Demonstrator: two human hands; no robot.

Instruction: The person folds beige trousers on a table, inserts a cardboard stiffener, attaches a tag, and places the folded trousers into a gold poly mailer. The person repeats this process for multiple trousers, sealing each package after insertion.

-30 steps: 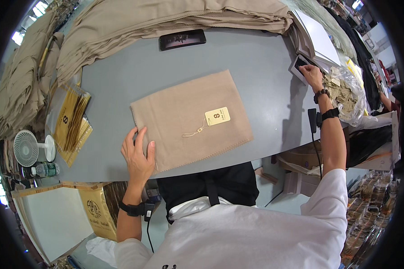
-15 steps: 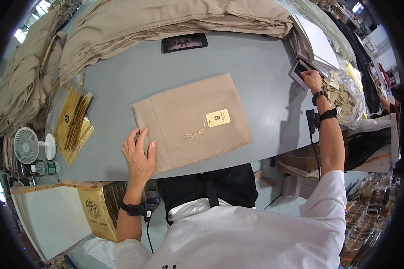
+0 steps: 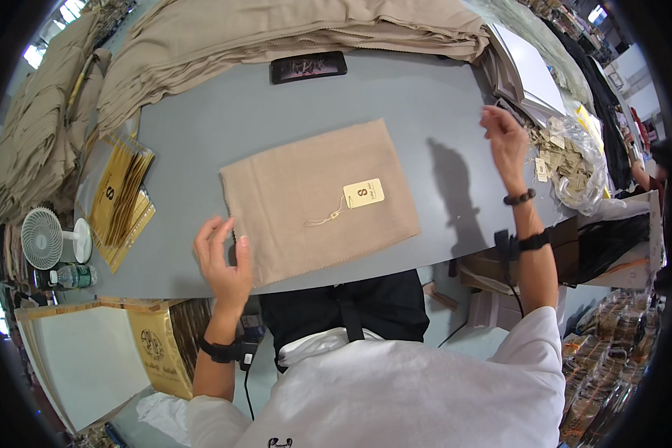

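Note:
A folded beige cloth [image 3: 299, 194] lies in front of me on the grey table. On its right part rests a cream paper tag [image 3: 364, 193] with a looped string. My left hand [image 3: 225, 265] is at the cloth's left edge, fingers apart and holding nothing. My right hand [image 3: 507, 145] is raised over the table's right side, fingers loosely bent, with nothing visible in them. Behind its fingers a small dark-faced device [image 3: 511, 112] is partly hidden. Beside that hand, a clear plastic bag [image 3: 586, 175] holds many tags, and one loose tag [image 3: 540, 170] shows at its edge.
Beige cloth [image 3: 291, 33] is piled along the far edge, with a phone [image 3: 308, 67] before it. At left are gold packets [image 3: 116, 198], a small fan [image 3: 43, 237], a bottle [image 3: 75, 276] and stacked cloth [image 3: 41, 119]. White sheets [image 3: 526, 67] lie far right.
My right hand has come away from the small device and lifted, its shadow shifting left. My left hand has drawn slightly left off the cloth's edge. The folded cloth stays in place.

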